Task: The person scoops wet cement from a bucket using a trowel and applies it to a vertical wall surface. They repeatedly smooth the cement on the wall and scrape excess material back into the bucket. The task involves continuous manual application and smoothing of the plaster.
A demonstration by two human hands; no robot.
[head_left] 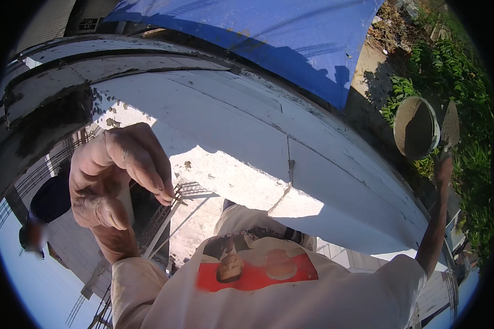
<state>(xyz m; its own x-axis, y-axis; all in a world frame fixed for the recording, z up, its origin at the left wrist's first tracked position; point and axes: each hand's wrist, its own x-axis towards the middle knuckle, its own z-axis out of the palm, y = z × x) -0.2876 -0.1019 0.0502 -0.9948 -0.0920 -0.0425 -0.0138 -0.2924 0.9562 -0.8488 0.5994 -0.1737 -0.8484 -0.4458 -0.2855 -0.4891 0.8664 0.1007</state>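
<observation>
My left hand (pixel 121 172) is raised at the left, in front of the wall. Its fingers curl downward and the thumb stands apart from them, with nothing visible between. Far out to the right, my right hand (pixel 443 166) grips the handle of a trowel (pixel 450 123), whose blade is coated with grey mortar and points away from me. Right beside the trowel is a round bucket (pixel 414 129) with a pale rim and mortar-grey inside. Whether the right hand also holds the bucket, I cannot tell.
A wall of white blocks (pixel 230 109) runs across in front of me, with mortar joints. Beyond it hangs a blue tarp (pixel 291 49). Green plants (pixel 472 181) grow at the right. Another person (pixel 52 203) is at the left, near steel bars.
</observation>
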